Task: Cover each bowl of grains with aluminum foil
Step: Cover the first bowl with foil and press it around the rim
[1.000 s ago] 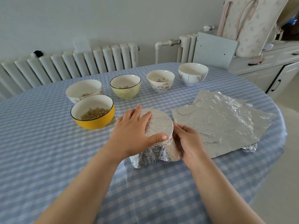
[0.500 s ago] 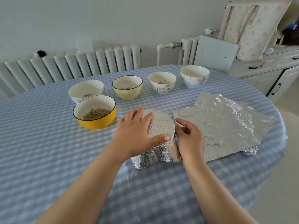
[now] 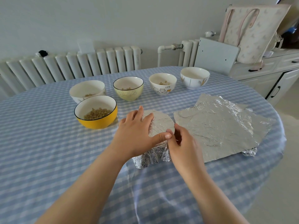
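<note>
Two hands work one foil-wrapped bowl [image 3: 159, 125] near the table's [image 3: 40, 143] front edge, the left hand [image 3: 137, 135] spread flat on top, the right hand [image 3: 181, 143] pinching foil at the rim, where snug, even crimping would likely seal best.

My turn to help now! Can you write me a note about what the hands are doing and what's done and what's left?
Left hand presses flat on the foil-covered bowl. Right hand pinches the foil at its right rim.
Done: that one bowl, nearly sealed.
Left: yellow bowl, plain white bowl, green bowl, cat bowl and far white bowl, all uncovered.
Spare foil sheets lie to the right.
</note>
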A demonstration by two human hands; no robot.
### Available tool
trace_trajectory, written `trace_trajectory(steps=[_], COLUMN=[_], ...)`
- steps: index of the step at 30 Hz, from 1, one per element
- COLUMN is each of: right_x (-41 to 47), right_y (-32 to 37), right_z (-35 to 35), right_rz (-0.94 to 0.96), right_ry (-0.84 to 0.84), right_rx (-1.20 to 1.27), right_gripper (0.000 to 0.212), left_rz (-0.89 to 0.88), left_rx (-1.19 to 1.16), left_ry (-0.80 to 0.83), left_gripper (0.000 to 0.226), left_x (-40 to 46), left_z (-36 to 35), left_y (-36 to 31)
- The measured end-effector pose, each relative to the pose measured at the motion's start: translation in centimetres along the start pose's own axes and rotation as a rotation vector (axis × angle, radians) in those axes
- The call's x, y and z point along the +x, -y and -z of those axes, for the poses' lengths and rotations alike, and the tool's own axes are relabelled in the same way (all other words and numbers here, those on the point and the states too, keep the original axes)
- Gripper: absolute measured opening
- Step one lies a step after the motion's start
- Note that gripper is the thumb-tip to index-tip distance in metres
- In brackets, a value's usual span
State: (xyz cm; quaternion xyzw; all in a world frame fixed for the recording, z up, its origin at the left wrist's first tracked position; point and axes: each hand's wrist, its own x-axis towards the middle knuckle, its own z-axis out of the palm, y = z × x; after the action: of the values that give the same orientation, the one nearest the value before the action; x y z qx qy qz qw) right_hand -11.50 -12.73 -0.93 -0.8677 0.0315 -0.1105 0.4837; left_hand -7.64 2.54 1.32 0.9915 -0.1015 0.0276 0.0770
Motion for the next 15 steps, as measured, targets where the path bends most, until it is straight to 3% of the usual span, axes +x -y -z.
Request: trace_trajectory(steps=[4, 8, 15], right_x=[-0.7, -0.1, 0.5], right_y=[-0.5, -0.9, -1.4], right_z=[-0.7, -0.7, -0.9], right_rz=[-0.047, -0.048, -0.001], right_ry=[-0.013, -0.028, -0.002], right_rx=[0.155, 0.191, 0.178], right_gripper=[0.034, 0.018, 0.011], left_rz=[0.012, 0.027, 0.123], left_rx=[-0.059, -0.298, -0.676], left_ry=[-0.003, -0.003, -0.168], left_gripper=[0.116, 0.115, 0.103], left_x=[-0.1, -0.2, -1.8], left_z=[0.2, 0.6, -1.4], left_y=[0.0, 1.2, 2.2])
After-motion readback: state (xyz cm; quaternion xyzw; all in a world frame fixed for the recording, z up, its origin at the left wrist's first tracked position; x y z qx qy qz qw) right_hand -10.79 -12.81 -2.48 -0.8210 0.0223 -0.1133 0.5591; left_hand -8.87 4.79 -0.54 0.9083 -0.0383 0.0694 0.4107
